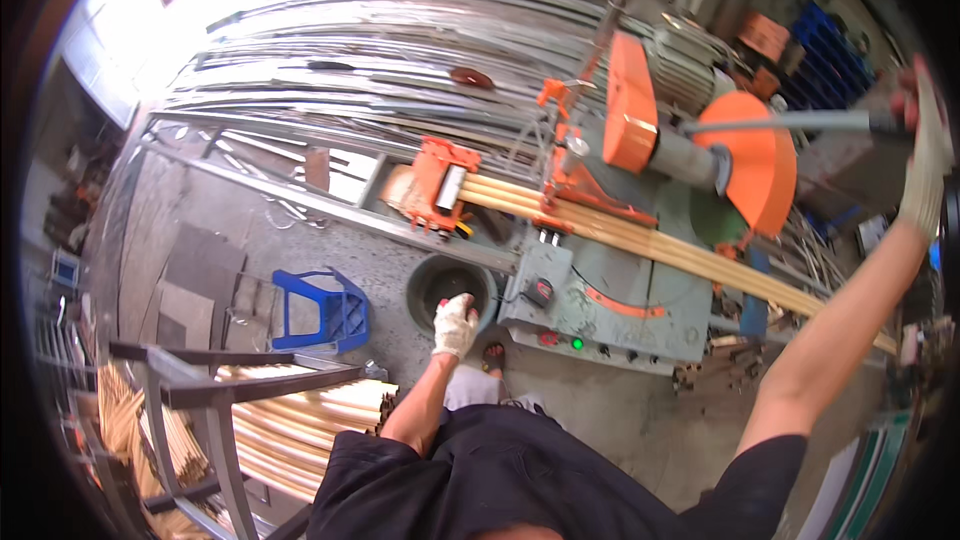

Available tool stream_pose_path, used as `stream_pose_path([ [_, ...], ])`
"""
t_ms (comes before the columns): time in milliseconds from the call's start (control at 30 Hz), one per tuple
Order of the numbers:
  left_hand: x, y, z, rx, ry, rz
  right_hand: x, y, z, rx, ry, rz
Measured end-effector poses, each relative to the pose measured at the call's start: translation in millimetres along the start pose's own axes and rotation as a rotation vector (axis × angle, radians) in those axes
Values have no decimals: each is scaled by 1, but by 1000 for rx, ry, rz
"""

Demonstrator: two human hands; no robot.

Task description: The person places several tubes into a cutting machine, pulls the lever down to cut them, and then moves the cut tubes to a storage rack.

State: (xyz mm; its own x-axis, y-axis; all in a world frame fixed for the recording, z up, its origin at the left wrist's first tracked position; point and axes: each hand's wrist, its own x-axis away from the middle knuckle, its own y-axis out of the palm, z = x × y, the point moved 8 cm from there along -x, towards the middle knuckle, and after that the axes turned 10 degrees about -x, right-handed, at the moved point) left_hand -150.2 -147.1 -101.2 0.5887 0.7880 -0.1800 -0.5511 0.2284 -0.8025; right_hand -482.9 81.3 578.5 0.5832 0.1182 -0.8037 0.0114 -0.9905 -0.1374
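Observation:
At the far right, my right hand (927,155), in a pale work glove, is closed round the dark grip at the end of the saw's long grey lever (790,122). The lever runs to the cut-off saw (750,165), which has an orange blade guard. Several yellowish tubes (640,238) lie side by side across the saw's grey-green table, passing under the orange clamp. My left hand (457,326), gloved too, hangs over a dark round bucket (425,285) with its fingers curled in; what they hold, if anything, is hidden.
A blue plastic stool (350,315) stands on the floor left of the bucket. Nearer, a dark metal rack (215,395) holds a stack of yellowish tubes (310,420). Long metal profiles (360,60) lie behind the saw. An orange stop (440,185) sits on the left rail.

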Motion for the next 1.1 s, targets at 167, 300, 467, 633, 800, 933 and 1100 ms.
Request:
stream_pose_path([
  [167,-32,-85,117,235,140,151,120,-83,60,-265,87,-13],
  [300,-49,-158,275,541,471,76,241,-104,30,-278,188,17],
  [467,7,-216,414,731,869,-11,337,-109,54,-364,93,-279],
  [633,83,-222,495,916,1144,-138,435,-172,125,-59,-24,-12],
  [800,117,-176,506,780,1223,-424,470,-164,113,9,-230,-50],
  [933,119,-170,496,631,1243,-670,473,-147,95,53,-374,-65],
  [1100,114,-152,481,724,1150,-603,483,-140,93,97,-458,-102],
])
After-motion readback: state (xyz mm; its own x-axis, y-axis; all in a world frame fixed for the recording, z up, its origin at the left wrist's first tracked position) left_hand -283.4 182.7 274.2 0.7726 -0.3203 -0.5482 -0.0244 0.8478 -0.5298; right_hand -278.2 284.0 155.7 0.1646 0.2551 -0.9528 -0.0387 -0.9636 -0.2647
